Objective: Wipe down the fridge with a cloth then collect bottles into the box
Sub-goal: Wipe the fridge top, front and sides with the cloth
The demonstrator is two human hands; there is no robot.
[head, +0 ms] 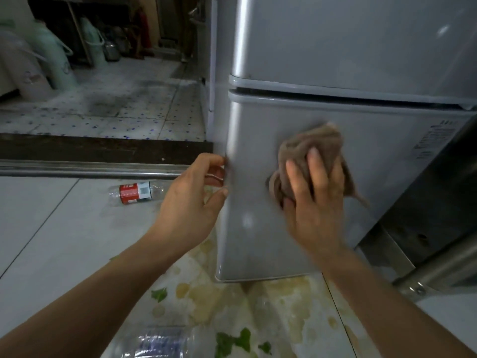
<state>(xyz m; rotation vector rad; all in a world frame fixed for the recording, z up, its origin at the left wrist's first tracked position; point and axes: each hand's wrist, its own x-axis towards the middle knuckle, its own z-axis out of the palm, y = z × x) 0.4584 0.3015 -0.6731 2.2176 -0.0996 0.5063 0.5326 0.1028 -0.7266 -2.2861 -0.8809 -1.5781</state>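
I see the brown cloth (309,153) bunched against the lower door of the grey fridge (335,60), and the right hand (313,200) presses it there with fingers spread over it and the thumb curled under its edge. The left hand (192,200) holds the left edge of this door, fingers curled around it. On the floor lie a red-label bottle (135,193), left of the fridge, and a clear bottle (162,342) near me.

Red-labelled bottle: the clear plastic bottle (136,193) lying on the pale tiled floor carries a red and white label with a barcode patch; its lettering is too blurred to read.
Fridge sticker: the grey metal fridge (335,60) bears a printed sticker (436,139) at its lower door's right edge; the lines are illegible.
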